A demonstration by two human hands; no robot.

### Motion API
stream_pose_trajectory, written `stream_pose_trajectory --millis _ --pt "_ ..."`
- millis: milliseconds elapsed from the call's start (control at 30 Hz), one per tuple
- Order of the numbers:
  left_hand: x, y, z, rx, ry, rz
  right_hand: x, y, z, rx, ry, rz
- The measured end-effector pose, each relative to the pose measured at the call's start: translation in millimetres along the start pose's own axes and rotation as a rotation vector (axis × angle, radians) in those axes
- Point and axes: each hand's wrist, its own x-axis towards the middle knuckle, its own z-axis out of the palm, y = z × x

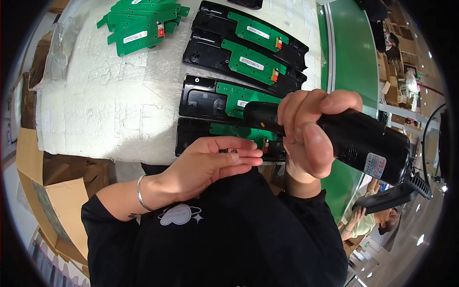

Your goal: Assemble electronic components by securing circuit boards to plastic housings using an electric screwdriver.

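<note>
My right hand [306,131] is wrapped round a black electric screwdriver [366,136]. Its nose end points left, over a green circuit board [229,91] set in a black plastic panel [203,103]; the tip itself is hard to make out. Palm up and fingers half curled, my left hand [203,160] holds a few tiny dark screws [228,151], its thumb beside them. Beneath this hand lies the nearest black panel [191,134], also with a green board [232,130], partly hidden by my hands and the screwdriver.
Two more panels with boards [251,60] lie farther back. A stack of loose green boards [143,31] rests at the far left of the white foam-covered table [105,95]. Cardboard boxes [67,205] stand at the left. Right, past a green surface [354,52], another person [370,222] is visible.
</note>
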Motion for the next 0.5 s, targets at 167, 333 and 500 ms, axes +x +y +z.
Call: stream_pose_trajectory --millis 167,333,500 --pt "0 7 -2 0.13 0.03 -0.037 3 4 3 0.0 -0.043 0.024" --pt "2 12 0 0.17 -0.015 0.051 5 -7 13 -0.198 -0.041 0.086" --pt "6 11 1 0.265 0.158 0.184 10 -1 -5 -0.404 -0.108 0.077"
